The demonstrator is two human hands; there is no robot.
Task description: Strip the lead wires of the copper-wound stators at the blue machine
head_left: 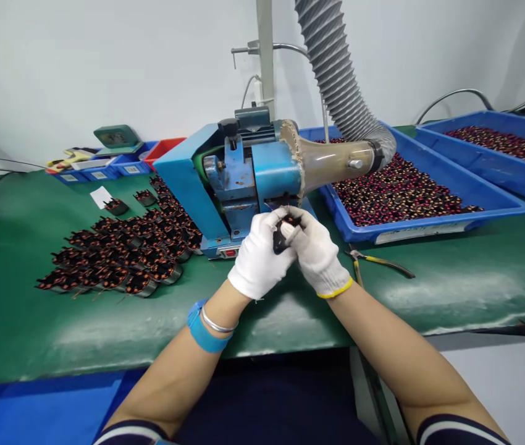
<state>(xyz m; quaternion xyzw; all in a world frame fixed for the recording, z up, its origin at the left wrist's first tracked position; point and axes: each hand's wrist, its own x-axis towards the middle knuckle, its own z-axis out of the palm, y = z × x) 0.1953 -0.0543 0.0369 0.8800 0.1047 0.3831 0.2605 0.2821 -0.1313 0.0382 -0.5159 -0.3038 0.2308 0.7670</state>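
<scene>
1. My left hand [260, 252] and right hand [319, 252], gloved: fingers clamped on one black stator [280, 245], before the machine [277, 170].
2. Further stators [139, 281]: dozens, I cannot count exactly.
3. Pliers [378, 260]: one.
4. Blue trays [359, 232]: two.

No legible text, bin labels [98, 175] too small

Bright, cool, even light, seemingly from overhead. Pale glare streaks the green table [452, 296] along its near edge, and soft gray shadows fall on the white wall [105, 62]. The gloved hands [260, 253] look nearly washed out; the dark part [280, 240] between them loses detail. Wide-angle distortion stretches the forearms [383, 340] toward the lower corners.
</scene>
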